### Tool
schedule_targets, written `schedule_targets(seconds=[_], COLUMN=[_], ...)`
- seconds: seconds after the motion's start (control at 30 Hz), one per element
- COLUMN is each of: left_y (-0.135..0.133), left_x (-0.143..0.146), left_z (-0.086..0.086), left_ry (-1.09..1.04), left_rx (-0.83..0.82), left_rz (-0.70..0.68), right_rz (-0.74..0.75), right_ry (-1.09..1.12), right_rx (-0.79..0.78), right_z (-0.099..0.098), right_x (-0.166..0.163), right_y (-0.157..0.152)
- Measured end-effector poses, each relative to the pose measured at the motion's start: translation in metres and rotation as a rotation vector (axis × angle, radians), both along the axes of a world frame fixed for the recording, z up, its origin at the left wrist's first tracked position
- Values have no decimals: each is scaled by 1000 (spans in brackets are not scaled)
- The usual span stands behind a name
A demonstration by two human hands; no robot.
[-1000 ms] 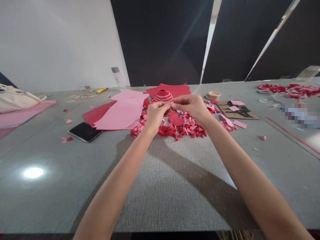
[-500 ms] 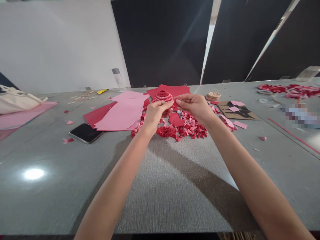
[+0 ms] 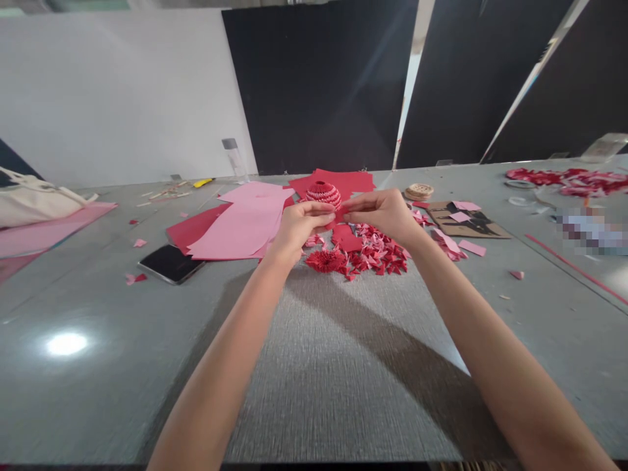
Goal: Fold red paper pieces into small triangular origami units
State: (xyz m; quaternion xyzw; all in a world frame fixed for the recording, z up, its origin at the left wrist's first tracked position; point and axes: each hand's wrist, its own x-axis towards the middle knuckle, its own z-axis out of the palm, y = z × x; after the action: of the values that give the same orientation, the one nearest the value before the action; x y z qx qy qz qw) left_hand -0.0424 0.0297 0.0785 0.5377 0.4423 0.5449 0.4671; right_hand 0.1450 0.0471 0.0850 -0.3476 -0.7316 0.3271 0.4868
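Observation:
My left hand (image 3: 296, 229) and my right hand (image 3: 385, 212) meet over the middle of the table, fingertips pinched on a small red paper piece (image 3: 339, 214) between them. Its exact fold is too small to make out. Just behind the fingers stands a round red and pink folded-paper model (image 3: 322, 193), partly covered by the left hand. Below the hands lie small red paper sheets (image 3: 347, 239) and a pleated red paper ring (image 3: 326, 260). A heap of red and pink folded paper pieces (image 3: 385, 252) spreads beneath my right hand.
Pink paper sheets (image 3: 240, 226) and a black phone (image 3: 171, 263) lie to the left. A clear bottle (image 3: 234, 158) and a yellow cutter (image 3: 203, 183) stand and lie farther back. Right are wooden discs (image 3: 418, 191), brown card (image 3: 483, 226) and more folded pieces (image 3: 569, 178).
The left hand has shifted slightly, its fingers now straighter toward the right hand's fingertips. Both hands still pinch the red paper. The view has tilted up a little.

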Motion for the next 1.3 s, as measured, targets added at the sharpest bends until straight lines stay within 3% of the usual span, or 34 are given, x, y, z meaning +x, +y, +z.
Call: schedule_targets(seconds=[0.37,0.67,0.83,1.0,1.13,1.3], left_y=[4,3,4,3,3,0], left_x=[3,4,8,11,13,13], left_z=[-1,-3,-4,-1,-2,-2], left_ry=[-219,-187,-57,18,-30,-112], left_rx=[-95,17,63,194,174,85], left_rz=[-30,5,65,8,-17,-8], right_rz=[20,28,39,7,28,17], right_ry=[3,40,111,105,-38,-47], right_rx=[41,0,-15,148,245,173], right_z=[3,2,-1,-3,-1,0], right_x=[-3,-5,-5,-1,-1,-3], right_y=[-5,-2,6,10,7,2])
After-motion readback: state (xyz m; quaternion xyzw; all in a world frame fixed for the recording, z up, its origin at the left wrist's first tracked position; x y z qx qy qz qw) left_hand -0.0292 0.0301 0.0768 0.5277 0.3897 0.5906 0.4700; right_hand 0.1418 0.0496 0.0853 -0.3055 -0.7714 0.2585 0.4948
